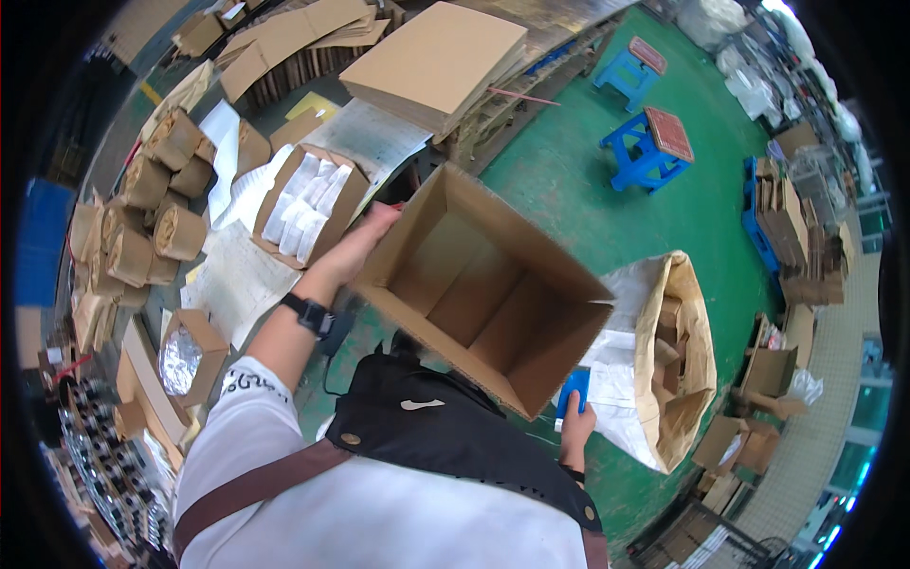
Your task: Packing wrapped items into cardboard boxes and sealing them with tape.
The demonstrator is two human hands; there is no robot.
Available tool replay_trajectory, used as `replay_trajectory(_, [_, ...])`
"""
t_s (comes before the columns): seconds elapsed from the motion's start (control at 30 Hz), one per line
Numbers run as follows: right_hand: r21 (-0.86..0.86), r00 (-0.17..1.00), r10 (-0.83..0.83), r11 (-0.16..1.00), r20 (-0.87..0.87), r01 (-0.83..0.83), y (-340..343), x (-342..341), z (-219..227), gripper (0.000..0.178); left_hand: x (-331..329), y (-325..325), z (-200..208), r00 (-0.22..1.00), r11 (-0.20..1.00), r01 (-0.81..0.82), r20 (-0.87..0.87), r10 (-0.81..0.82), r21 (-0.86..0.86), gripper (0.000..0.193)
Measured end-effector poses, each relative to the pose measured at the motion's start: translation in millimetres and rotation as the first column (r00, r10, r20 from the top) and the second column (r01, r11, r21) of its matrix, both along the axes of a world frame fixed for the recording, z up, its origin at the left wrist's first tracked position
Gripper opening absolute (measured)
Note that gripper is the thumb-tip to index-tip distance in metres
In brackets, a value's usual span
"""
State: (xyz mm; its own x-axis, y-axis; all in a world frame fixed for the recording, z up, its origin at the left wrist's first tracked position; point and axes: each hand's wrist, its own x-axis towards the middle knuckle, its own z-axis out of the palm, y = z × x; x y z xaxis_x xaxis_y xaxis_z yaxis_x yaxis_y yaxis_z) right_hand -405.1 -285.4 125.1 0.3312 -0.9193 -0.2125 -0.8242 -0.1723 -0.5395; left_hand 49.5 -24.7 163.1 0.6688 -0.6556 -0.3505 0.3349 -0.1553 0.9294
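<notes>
An open, empty brown cardboard box is tilted in front of me, its opening facing up and away. My left hand grips the box's left corner; a black watch is on that wrist. My right hand is low at the box's lower right edge, closed on a small blue object, likely a tape dispenser, touching the box's underside. A black bag on a brown strap hangs across my chest under the box.
A large paper sack of cardboard scraps stands on the green floor right of the box. A carton of white packets and several brown paper rolls lie at left. Flat cardboard stacks sit ahead; two blue stools farther right.
</notes>
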Motion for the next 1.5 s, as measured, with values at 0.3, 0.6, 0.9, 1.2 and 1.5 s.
replay_trajectory(0.3, [0.212,0.737,-0.194,0.975,0.648,0.07,-46,22,131,0.046,-91,-77,48,0.5,0.961,-0.264,0.839,0.213,-0.086,0.021])
replay_trajectory(0.6, [-0.059,-0.183,0.932,-0.173,0.313,-0.983,45,173,241,0.053,-202,16,147,0.902,0.961,-0.265,0.331,0.275,-0.078,0.052])
replay_trajectory(0.9, [0.44,0.338,0.86,0.153,0.381,-0.885,3,188,244,0.034,-92,243,17,0.675,-0.046,-0.737,0.737,-0.014,0.674,0.05])
replay_trajectory(1.2, [0.546,0.655,0.605,0.393,0.452,-0.74,38,318,364,0.041,41,266,172,0.855,0.787,-0.291,0.518,-0.042,0.543,0.054])
replay_trajectory(1.5, [-0.298,0.434,0.732,0.319,-0.525,-0.9,80,634,107,0.114,385,117,163,0.478,0.65,-0.493,0.804,-0.355,0.579,0.069])
